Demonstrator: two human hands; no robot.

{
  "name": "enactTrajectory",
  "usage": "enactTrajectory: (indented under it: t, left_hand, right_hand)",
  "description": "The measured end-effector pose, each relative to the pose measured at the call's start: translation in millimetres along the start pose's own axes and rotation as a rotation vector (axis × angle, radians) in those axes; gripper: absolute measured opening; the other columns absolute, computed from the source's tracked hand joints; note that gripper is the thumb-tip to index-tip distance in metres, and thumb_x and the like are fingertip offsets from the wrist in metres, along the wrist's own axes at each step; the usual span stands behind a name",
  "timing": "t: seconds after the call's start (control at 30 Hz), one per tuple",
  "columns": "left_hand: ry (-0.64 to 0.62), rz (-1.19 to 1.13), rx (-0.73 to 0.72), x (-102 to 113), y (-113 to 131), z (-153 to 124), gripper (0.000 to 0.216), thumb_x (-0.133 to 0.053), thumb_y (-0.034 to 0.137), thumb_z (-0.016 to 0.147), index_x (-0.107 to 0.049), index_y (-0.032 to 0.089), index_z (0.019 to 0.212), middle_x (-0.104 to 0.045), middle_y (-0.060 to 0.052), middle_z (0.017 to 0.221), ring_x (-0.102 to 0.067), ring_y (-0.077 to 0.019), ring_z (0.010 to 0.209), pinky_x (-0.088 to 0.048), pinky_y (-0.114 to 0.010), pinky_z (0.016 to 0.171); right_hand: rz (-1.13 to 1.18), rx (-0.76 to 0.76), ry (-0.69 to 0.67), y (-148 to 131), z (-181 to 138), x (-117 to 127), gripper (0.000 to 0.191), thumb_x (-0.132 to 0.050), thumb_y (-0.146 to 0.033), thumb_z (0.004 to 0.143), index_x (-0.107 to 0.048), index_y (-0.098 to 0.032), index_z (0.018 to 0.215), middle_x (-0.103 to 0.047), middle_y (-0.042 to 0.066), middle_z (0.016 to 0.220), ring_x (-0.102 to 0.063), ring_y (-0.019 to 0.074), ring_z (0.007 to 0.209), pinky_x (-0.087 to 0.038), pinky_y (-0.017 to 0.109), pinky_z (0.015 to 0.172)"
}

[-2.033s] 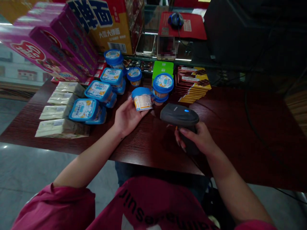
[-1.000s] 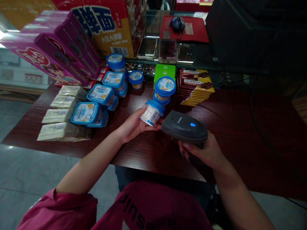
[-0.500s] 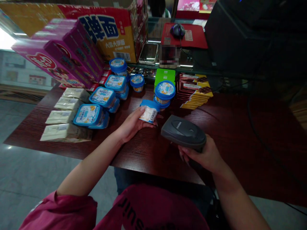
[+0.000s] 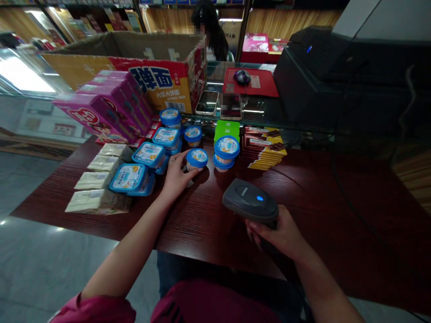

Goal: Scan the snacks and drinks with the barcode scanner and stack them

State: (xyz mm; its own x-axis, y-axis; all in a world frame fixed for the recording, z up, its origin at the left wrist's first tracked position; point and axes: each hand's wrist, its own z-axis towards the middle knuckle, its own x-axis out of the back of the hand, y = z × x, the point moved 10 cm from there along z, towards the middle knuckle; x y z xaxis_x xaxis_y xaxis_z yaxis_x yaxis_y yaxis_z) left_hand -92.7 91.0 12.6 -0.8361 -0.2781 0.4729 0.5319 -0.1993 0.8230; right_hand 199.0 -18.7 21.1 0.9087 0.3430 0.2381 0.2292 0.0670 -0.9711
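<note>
My left hand (image 4: pixel 178 176) is closed around a small round tub with a blue lid (image 4: pixel 197 157), held upright at the table's middle. In my right hand (image 4: pixel 281 231) is a dark barcode scanner (image 4: pixel 251 199), gripped by its handle, with a blue light glowing on top. Two stacked round tubs (image 4: pixel 226 150) stand to the right of the held one. Behind it sits another round tub (image 4: pixel 193 134). Rectangular blue-lidded tubs (image 4: pixel 128 178) are stacked in a row to the left of my left hand.
Pale wrapped packs (image 4: pixel 97 200) line the left side. Purple boxes (image 4: pixel 101 110) stand before a large open carton (image 4: pixel 175 85). Chocolate packs (image 4: pixel 266 150) and a green box (image 4: pixel 227 130) lie behind the scanner. A phone (image 4: pixel 207 102) and mouse (image 4: pixel 242 77) rest farther back. A person (image 4: pixel 210 31) is beyond.
My left hand has turned the tub from its side, barcode showing, to upright and moved it left. The scanner's blue light has come on. The view has tilted up.
</note>
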Motion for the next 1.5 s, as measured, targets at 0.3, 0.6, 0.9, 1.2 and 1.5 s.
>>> enactTrajectory:
  t: [0.3,0.6,0.9,1.2,1.5]
  left_hand:
    - [-0.008,-0.003,0.064,-17,10,10,0.067,-0.089,0.041,0.08,-0.06,0.018,0.135,-0.075,-0.013,0.126,-0.073,-0.0271,0.104,-0.057,-0.04,0.093]
    - [0.076,-0.209,0.17,-32,-8,24,0.052,-0.081,0.029,0.083,-0.055,0.015,0.126,-0.073,-0.019,0.133,-0.076,-0.0202,0.097,-0.062,-0.036,0.09]
    - [-0.055,-0.141,0.114,-18,9,-1,0.033,-0.066,0.034,0.096,-0.076,0.019,0.124,-0.079,-0.013,0.13,-0.075,-0.0301,0.124,-0.055,-0.048,0.115]
    - [-0.051,0.595,-0.37,-10,85,66,0.051,-0.041,0.006,0.101,-0.059,0.007,0.149,-0.063,-0.025,0.15,-0.054,-0.0344,0.148,-0.044,-0.051,0.122]
    - [-0.204,0.891,-0.381,-42,70,103,0.053,-0.035,0.009,0.102,-0.067,0.011,0.145,-0.072,-0.029,0.131,-0.071,-0.0393,0.123,-0.045,-0.06,0.114]
  right_hand:
    - [0.004,-0.008,-0.021,-4,1,-3,0.04,-0.078,-0.053,0.091,-0.067,-0.021,0.071,-0.068,0.002,0.056,-0.058,0.0151,0.042,-0.047,0.026,0.044]
    - [0.04,-0.088,-0.042,-4,3,-8,0.04,-0.078,-0.053,0.09,-0.066,-0.02,0.071,-0.067,0.003,0.055,-0.058,0.015,0.043,-0.047,0.026,0.044]
    - [0.032,-0.1,-0.047,-15,4,-7,0.043,-0.08,-0.055,0.088,-0.065,-0.02,0.067,-0.064,0.001,0.052,-0.058,0.0146,0.042,-0.048,0.025,0.044]
    - [0.045,-0.097,-0.058,-16,6,-7,0.039,-0.079,-0.052,0.088,-0.065,-0.021,0.069,-0.065,0.002,0.053,-0.057,0.0148,0.043,-0.047,0.025,0.044]
    - [0.103,-0.129,-0.041,0,5,-6,0.039,-0.08,-0.054,0.088,-0.066,-0.02,0.077,-0.07,0.002,0.061,-0.058,0.013,0.043,-0.048,0.024,0.044]
